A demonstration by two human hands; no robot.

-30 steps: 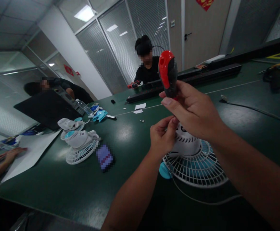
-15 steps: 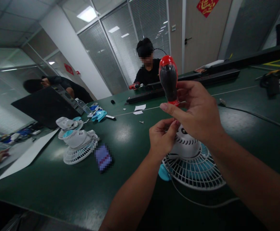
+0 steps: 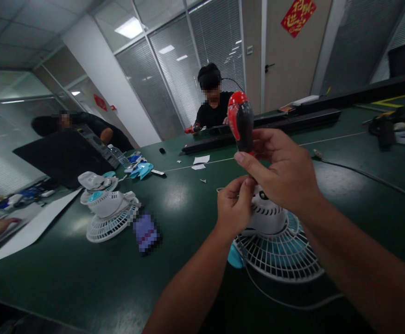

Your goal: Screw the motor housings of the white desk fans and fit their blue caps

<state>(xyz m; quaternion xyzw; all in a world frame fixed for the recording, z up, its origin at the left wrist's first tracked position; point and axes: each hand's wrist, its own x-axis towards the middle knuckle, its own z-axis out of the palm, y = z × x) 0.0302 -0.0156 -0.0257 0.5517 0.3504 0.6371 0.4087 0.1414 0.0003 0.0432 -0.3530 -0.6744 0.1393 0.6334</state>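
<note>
My right hand (image 3: 282,167) grips a screwdriver (image 3: 241,121) by the lower part of its red and black handle. The screwdriver stands nearly upright over a white fan (image 3: 268,211). The fan lies with its white grille (image 3: 282,264) down on the table and blue blades behind the bars. Its cord runs off along the table. At the top of the fan's housing my left hand (image 3: 235,204) is closed, thumb and forefinger pinched below the screwdriver handle. What the pinch holds, and the screwdriver's tip, are hidden by the fingers.
A second white fan (image 3: 110,208) lies to the left, beside a pixelated purple item (image 3: 147,233). Paper scraps (image 3: 200,160), blue parts (image 3: 142,170) and a plastic bottle (image 3: 119,155) lie farther back. Long black bars (image 3: 265,130) cross the far side. Two people work across the table.
The screwdriver handle has turned, so more of its red side faces me. It also leans slightly more to the left. Both hands keep nearly the same place; the view has shifted a little.
</note>
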